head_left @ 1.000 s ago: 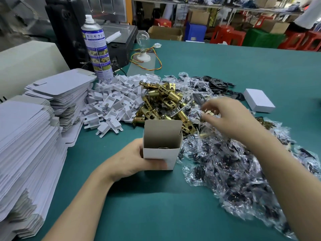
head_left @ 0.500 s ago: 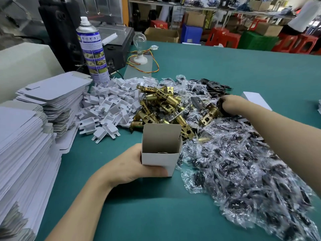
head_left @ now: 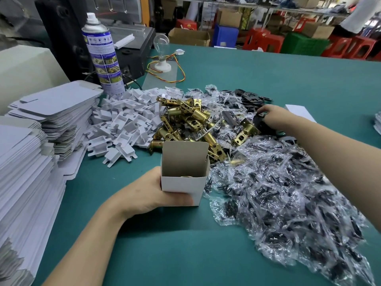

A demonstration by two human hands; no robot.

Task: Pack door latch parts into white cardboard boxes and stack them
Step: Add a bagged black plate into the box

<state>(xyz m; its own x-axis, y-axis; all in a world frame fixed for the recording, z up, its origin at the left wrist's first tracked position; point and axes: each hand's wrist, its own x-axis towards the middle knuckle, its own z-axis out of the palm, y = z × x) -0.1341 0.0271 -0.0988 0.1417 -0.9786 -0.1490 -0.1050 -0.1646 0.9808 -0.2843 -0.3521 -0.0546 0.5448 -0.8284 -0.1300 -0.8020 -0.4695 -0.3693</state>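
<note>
Low in the centre of the frame, the left hand [head_left: 152, 196] grips an open white cardboard box [head_left: 184, 183], its thumb laid across the lower front face and its fingers hidden round the far side. The box stands upright on the green surface [head_left: 268, 75] with its lid flap raised at the back, most likely so the mouth stays open and steady for parts dropped in from above. A glint of brass [head_left: 186, 176] shows inside, so a latch piece seems to be packed already. Just behind the box lies the heap of brass latch bodies [head_left: 185, 122], close enough for a short reach. At the right of centre the right hand [head_left: 273, 115] reaches across the clear bagged screw packets [head_left: 288, 193], its fingers curled down and apparently pinching a black plate [head_left: 260, 120] at the near edge of the black plate pile [head_left: 251, 98]. This looks like the step of fetching the next part for the box. A closed white box [head_left: 299, 111] sits just beyond that forearm, partly hidden. Left of the latches is a heap of white inserts [head_left: 123, 124], and flat box blanks [head_left: 55, 104] are stacked at the far left. A spray can [head_left: 102, 56] stands in the upper left.
</note>
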